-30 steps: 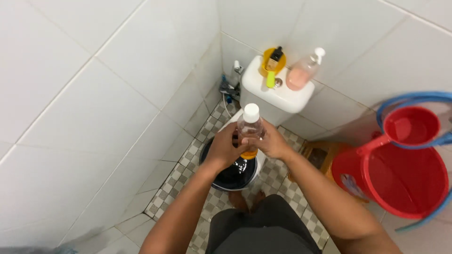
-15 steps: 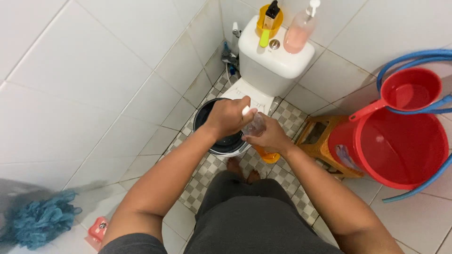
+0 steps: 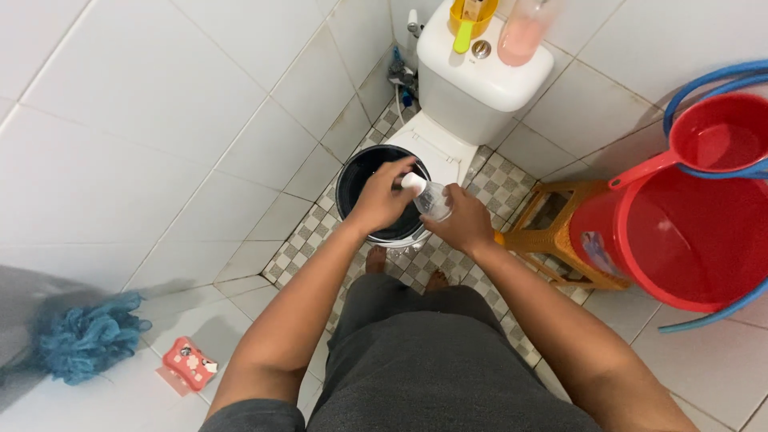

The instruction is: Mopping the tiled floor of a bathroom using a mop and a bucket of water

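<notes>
Glossy white wall tiles (image 3: 144, 120) filled the left side and top right, meeting a floor of small grey-and-white checked tiles (image 3: 308, 244) in a narrow strip approx. as wide as the toilet. A round red plastic bucket (image 3: 680, 240), smooth-walled, sat at right on a woven-looking yellow-brown stool (image 3: 552, 236), w/ a red dipper (image 3: 716, 136) resting across its rim and a blue hose (image 3: 720, 76) looped behind it. The white ceramic toilet cistern (image 3: 472, 72) stood in the corner at top, carrying a yellow cup (image 3: 472, 16) and a pink soap bottle (image 3: 524, 36), blurred. In front of it was a round dark bin (image 3: 364, 172) w/ a pale rim, edge just beside the stool leg, little free floor between. The person's grey shorts (image 3: 432, 360) filled the bottom centre; bare toes showed just below the bin. A fluffy blue mesh sponge (image 3: 84, 340) and a small pink rectangular packet (image 3: 190, 362) lay on a ledge at lower left, well apart from the hands. Over the bin, the small clear plastic bottle (image 3: 434, 202) was tilted, white cap (image 3: 413, 182) pointing up-left. The right hand (image 3: 464, 224) was wrapped around the bottle's body, fingers curled against it. The left hand (image 3: 380, 200) had fingertips pinched on the cap.
</notes>
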